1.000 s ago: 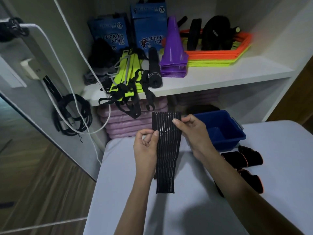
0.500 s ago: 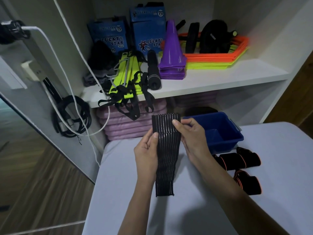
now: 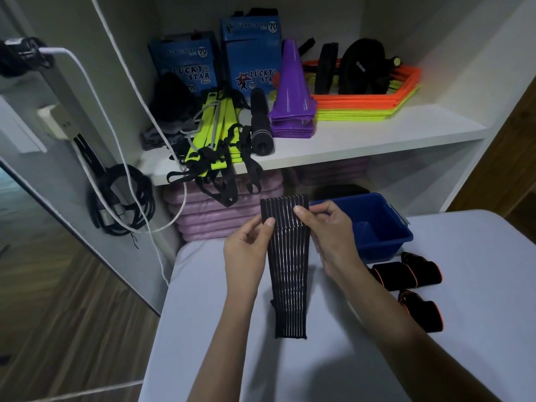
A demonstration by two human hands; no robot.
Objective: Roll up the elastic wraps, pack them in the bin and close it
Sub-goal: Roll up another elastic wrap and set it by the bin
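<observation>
I see the white shelf unit (image 3: 362, 137) filling the back of the view, and in front of it the pale desk (image 3: 478, 285) that carries the work. On the desk's far edge sits the blue bin (image 3: 374, 224), open on top, with nothing I can make out inside it. Under the shelf, a stack of pink mats (image 3: 208, 210) lies to the left of the bin. On the shelf I see stacked orange and yellow hoops (image 3: 365, 105), two blue boxes (image 3: 252, 56), a purple cone (image 3: 293, 91) on a pile of its kind, and yellow straps (image 3: 214, 132) whose black loops hang over the edge. A white cable (image 3: 127, 158) runs down the left wall past a coil of black cord (image 3: 121, 198).

Over the middle of the desk I hold the ribbed wrap (image 3: 288, 274) upright, its top edge level with the bin's rim and its lower end hanging down to just above or onto the desk; I cannot tell which. My left hand (image 3: 246, 250) has its grip pinched on the wrap's upper left edge, thumb in front. My right hand (image 3: 327, 233) has its grip pinched on the upper right part, thumb across the front. Right of my right forearm, two black wraps with orange trim (image 3: 406, 274) lie on the desk, one just nearer than the other.
</observation>
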